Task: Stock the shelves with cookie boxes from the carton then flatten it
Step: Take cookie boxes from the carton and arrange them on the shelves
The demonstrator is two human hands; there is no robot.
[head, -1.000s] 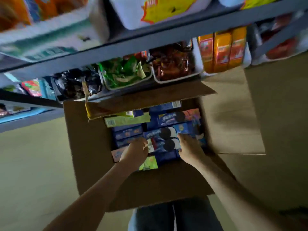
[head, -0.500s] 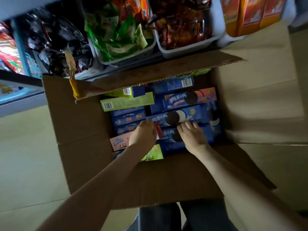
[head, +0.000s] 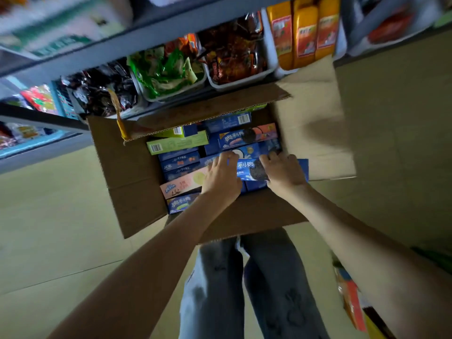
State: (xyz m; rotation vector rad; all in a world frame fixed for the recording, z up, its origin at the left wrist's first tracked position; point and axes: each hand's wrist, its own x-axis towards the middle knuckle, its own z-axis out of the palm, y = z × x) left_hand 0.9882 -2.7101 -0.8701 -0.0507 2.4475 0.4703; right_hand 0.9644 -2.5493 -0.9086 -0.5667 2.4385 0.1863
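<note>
**A:** Carton [head: 137, 172] position?
**B:** On the floor [head: 49, 228], directly in front of the shelf unit [head: 146, 42]. The person's legs [head: 215, 289] are at its near side.
**A:** Contents?
**B:** Cookie boxes [head: 178, 162] lie flat inside, in a left column and a right column.
**A:** Hands?
**B:** Both are on the top box [head: 247, 167], near right. The left hand [head: 221, 178] grips its left end and the right hand [head: 283, 171] its right end. That end overhangs the right flap [head: 313, 123].
**A:** Behind?
**B:** The far flap [head: 208, 111] is just in front of three bins [head: 176, 90] set side by side on the low shelf. Upright packs [head: 304, 33] are to their right.
</note>
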